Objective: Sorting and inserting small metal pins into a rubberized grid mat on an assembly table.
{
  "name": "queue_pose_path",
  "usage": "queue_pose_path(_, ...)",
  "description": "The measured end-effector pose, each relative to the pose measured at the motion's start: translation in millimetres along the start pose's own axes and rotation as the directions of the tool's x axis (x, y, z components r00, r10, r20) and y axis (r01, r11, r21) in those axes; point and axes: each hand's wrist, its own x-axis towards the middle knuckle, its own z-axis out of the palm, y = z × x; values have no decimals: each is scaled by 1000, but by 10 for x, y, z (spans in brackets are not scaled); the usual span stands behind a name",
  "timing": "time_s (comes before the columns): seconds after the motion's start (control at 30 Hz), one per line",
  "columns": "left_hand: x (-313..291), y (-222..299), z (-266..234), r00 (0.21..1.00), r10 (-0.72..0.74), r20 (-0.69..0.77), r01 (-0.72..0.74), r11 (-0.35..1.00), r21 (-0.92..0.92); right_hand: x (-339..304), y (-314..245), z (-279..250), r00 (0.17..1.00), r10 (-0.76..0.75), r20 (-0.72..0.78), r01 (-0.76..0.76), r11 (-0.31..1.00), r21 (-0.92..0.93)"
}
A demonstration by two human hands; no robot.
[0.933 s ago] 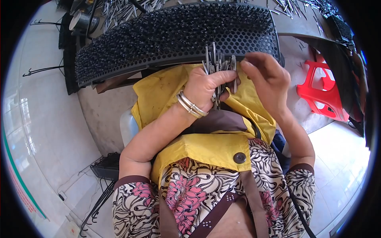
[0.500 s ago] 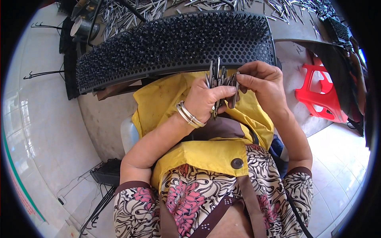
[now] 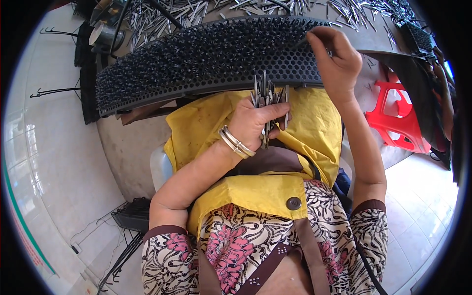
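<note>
My left hand point(image 3: 253, 120) is closed around a bundle of thin metal strips point(image 3: 265, 96), held above my lap. The strips point up and down out of the fist, and one strip point(image 3: 286, 105) stands apart beside the thumb tip. My right hand point(image 3: 339, 61) is raised over the right part of a black perforated rack point(image 3: 290, 64), its thumb and forefinger pinched together. A thin strip, partly lost against the dark rack, seems to reach left from those fingertips. Dark pieces stand densely in most of the rack's holes; bare holes show along the front and right.
Behind the rack, loose metal strips point(image 3: 191, 14) lie heaped on the table. A metal cup point(image 3: 102, 35) stands at the far left. A yellow apron point(image 3: 196, 123) covers my lap. To the right is a red plastic stool point(image 3: 398, 118); black hooked racks point(image 3: 86, 73) stand at the left.
My right hand has moved up and away from the bundle to over the rack's right side. The left hand stays nearly in place, still gripping the strips.
</note>
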Motion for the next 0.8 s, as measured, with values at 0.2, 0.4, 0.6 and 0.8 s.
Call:
queue_pose_path(0.2, 17, -6, -18, 1000, -11, -12, 11, 999, -41, 74, 121, 114, 868, -455, 198, 489, 850, -194)
queue_pose_path(0.4, 15, 7, -22, 999, 39, 14, -38, 999, -32, -138, -182, 15, 901, -252, 354, 341, 914, -218)
queue_pose_path(0.6, -3, 9, 15, 996, 83, 12, -83, 996, 45, -313, -387, -177, 694, 399, 600, -525, 850, 41)
queue_pose_path(0.8, 43, -2, -43, 999, 40, -6, -40, 999, 35, -69, -229, -83, 983, 172, 69, -173, 985, 10)
